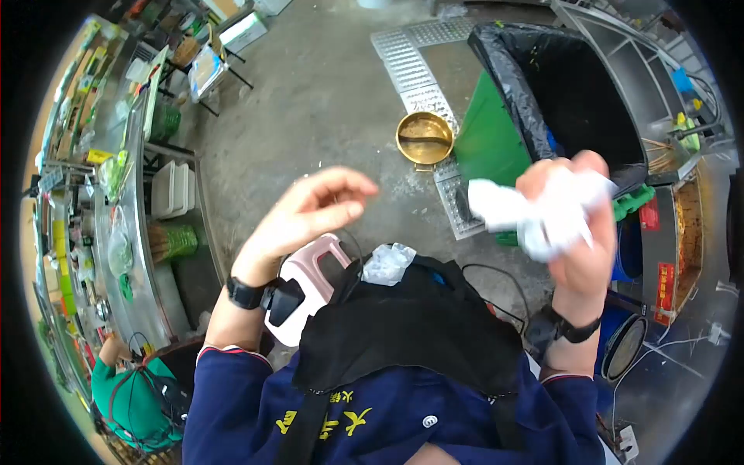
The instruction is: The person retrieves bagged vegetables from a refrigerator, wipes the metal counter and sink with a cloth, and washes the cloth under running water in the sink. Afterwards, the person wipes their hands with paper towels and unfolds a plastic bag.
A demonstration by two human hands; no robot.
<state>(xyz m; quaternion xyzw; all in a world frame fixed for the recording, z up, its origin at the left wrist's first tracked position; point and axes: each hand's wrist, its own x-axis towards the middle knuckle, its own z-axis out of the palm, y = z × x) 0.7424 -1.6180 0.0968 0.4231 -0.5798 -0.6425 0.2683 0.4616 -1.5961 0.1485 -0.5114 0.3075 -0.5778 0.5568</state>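
My right hand (581, 248) is raised at the right, its fingers closed round a crumpled white tissue (554, 213), blurred by motion. Just beyond it stands a green bin (490, 139) lined with a black plastic bag (508, 85). My left hand (314, 205) hangs in the air, fingers loosely bent and thumb apart, with nothing in it. Below that hand is a pink and white plastic stool (306, 283). A crumpled clear plastic bag (389, 264) lies on the black apron (411, 329) at my lap.
A brass-coloured divided pot (425, 139) stands on the floor beside the bin, near metal drain grates (407, 66). Steel shelving (143, 186) with goods lines the left. A person in green (139, 395) is at lower left. Blue drums (612, 341) and cables are at right.
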